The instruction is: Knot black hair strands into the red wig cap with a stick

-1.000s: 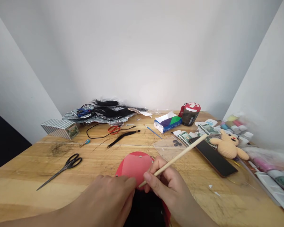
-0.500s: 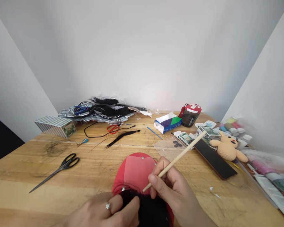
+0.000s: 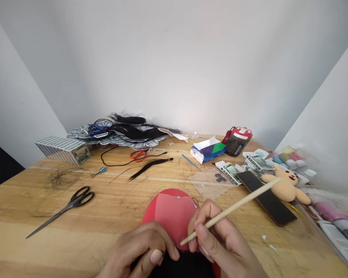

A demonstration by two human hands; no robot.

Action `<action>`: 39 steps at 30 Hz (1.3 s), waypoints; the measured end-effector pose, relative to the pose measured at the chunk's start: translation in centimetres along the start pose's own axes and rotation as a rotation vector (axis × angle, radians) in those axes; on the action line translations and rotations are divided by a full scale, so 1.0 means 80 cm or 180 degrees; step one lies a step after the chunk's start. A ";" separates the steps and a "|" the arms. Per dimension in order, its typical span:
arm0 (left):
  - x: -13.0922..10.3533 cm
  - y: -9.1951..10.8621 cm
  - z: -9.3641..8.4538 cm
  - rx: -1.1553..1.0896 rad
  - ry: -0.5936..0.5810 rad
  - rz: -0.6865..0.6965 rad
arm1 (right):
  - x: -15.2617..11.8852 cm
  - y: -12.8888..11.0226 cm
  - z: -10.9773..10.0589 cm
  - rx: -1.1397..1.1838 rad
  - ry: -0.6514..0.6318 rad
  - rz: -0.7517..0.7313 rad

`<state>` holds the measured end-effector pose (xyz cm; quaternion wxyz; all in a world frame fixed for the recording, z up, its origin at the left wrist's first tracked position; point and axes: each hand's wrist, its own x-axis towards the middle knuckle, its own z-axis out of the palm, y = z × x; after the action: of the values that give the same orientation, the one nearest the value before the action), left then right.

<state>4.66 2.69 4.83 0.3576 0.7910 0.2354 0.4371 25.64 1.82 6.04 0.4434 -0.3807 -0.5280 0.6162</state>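
Observation:
A red, rounded fabric form [image 3: 174, 216] with small silver pins stands in front of me. Black hair [image 3: 182, 266] covers its near side. Along the upper edge of that hair, my left hand [image 3: 143, 247] is closed, with thumb and index finger pinched on some strands; another finger reaches over the edge against the red surface. My right hand [image 3: 220, 239] grips a pale wooden stick [image 3: 237, 208] like a pen. The stick's lower tip points at the border between red fabric and hair. My hands hide part of the form's sides.
Black scissors [image 3: 75, 200] lie at left near loose hair scraps. Farther back are a striped box [image 3: 63, 150], a hair bundle [image 3: 147, 168], a blue tissue pack [image 3: 208, 150] and a dark bottle [image 3: 238, 142]. At right lie a phone [image 3: 269, 200] and a crocheted toy [image 3: 288, 189].
My left hand has shifted right and up along the hair's edge, a finger now stretched toward the stick tip. The stick has tilted flatter. The whole view has turned slightly.

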 end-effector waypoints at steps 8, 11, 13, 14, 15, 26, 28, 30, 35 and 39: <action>-0.002 -0.005 -0.005 -0.0268 -0.0063 -0.0179 | -0.003 -0.004 0.003 -0.0325 -0.0060 -0.0371; -0.001 -0.004 -0.005 -0.0260 -0.0057 -0.0180 | -0.003 -0.002 0.002 -0.0432 -0.0192 -0.0483; -0.001 -0.004 -0.005 -0.0234 -0.0077 -0.0187 | -0.003 0.000 0.001 -0.0463 -0.0230 -0.0561; -0.001 -0.003 -0.005 -0.0209 -0.0089 -0.0194 | -0.003 0.001 0.001 -0.0466 -0.0219 -0.0601; -0.001 -0.003 -0.005 -0.0179 -0.0093 -0.0213 | -0.003 0.001 0.001 -0.0470 -0.0191 -0.0640; -0.004 0.002 -0.004 -0.0216 -0.0134 -0.0652 | -0.005 -0.001 0.006 -0.0690 0.0107 -0.0756; -0.006 0.002 -0.004 -0.0392 -0.0113 -0.0898 | -0.005 -0.001 0.005 -0.0542 0.0146 -0.0711; -0.006 0.001 -0.003 -0.0702 0.0033 -0.1197 | -0.005 -0.001 0.005 -0.0387 0.0133 -0.0588; -0.002 -0.003 0.000 -0.1689 0.0373 -0.1770 | -0.004 -0.003 0.005 -0.0240 0.0088 -0.0306; 0.001 -0.002 0.000 -0.1916 0.0372 -0.1788 | -0.004 -0.002 0.009 -0.0170 0.0283 -0.0259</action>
<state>4.69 2.87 4.78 0.6643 0.5301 0.3236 0.4160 25.07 1.27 6.35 0.4808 -0.3977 -0.5391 0.5658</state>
